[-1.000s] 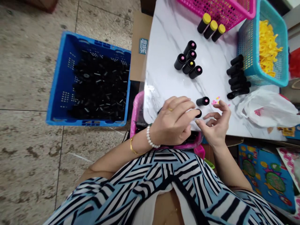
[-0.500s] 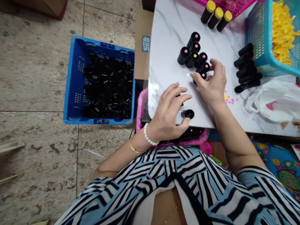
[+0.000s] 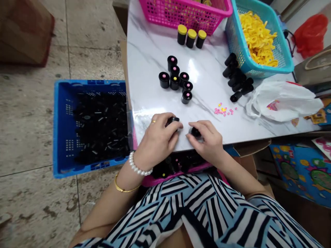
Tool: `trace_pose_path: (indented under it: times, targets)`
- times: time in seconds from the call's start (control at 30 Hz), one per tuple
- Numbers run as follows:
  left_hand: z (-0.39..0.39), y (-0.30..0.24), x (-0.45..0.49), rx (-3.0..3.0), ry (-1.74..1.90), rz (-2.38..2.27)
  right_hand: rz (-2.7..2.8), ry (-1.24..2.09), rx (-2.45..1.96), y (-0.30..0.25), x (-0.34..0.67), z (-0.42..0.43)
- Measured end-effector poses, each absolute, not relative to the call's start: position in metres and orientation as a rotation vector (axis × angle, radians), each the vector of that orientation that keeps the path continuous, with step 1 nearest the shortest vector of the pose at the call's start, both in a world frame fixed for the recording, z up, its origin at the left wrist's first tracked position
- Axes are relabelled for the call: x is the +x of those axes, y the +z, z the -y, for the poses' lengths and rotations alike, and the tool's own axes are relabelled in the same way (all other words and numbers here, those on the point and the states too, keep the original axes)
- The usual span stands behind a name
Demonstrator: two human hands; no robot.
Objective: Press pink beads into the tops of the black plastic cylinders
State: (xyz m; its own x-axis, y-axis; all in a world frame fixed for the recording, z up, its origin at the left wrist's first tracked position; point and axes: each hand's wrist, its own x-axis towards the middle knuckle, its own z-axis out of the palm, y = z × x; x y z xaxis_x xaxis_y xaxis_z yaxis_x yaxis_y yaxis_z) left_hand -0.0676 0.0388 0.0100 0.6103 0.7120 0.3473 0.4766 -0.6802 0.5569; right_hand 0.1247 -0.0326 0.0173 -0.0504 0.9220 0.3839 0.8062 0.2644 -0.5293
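Note:
At the near edge of the marble-patterned table, my left hand [image 3: 160, 136] has its fingers curled round a small black plastic tube [image 3: 174, 120], partly hidden by them. Just to the right, my right hand [image 3: 209, 139] grips another black tube [image 3: 196, 132] between thumb and fingers. Beyond both hands stands a cluster of several upright black tubes [image 3: 186, 97], most with a pink bead showing in the top. One tube [image 3: 175, 82] in that cluster shows a yellow bead. Loose pink and yellow beads [image 3: 222, 110] lie on the table, right of the cluster.
Three yellow-capped black tubes [image 3: 191, 38] stand before a pink basket [image 3: 170, 15]. A turquoise basket [image 3: 269, 70] holds yellow parts, with black tubes [image 3: 236, 79] lying beside it. A white plastic bag [image 3: 281, 98] sits right. On the floor, a blue crate [image 3: 57, 137] holds black pieces.
My right hand has left the nearest tube of the cluster and come back to the table edge, onto another tube. My left hand's spread fingers have closed round a tube. The view has shifted.

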Motion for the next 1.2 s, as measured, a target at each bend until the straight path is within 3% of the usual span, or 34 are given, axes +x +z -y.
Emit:
trace_pose_path:
  times: [0.23,0.43,0.6,0.93,1.2]
  targets:
    - [-0.018,0.010,-0.029,2.175,0.889,-0.814,1.732,0.450,-1.619,0.030,0.170,0.047]
    - [-0.015,0.009,-0.029,2.070,0.996,-0.817,1.542,-0.095,-1.942,0.013,0.237,0.044]
    - [-0.009,0.009,-0.029,2.119,1.054,-0.829,1.761,-0.271,-1.984,-0.001,0.250,0.041]
    - [-0.007,0.009,-0.029,2.191,0.975,-1.152,1.962,-0.259,-1.840,0.005,0.234,0.062]
    - [-0.012,0.012,-0.013,2.182,0.928,-0.914,2.030,-0.270,-1.762,0.004,0.242,0.045]
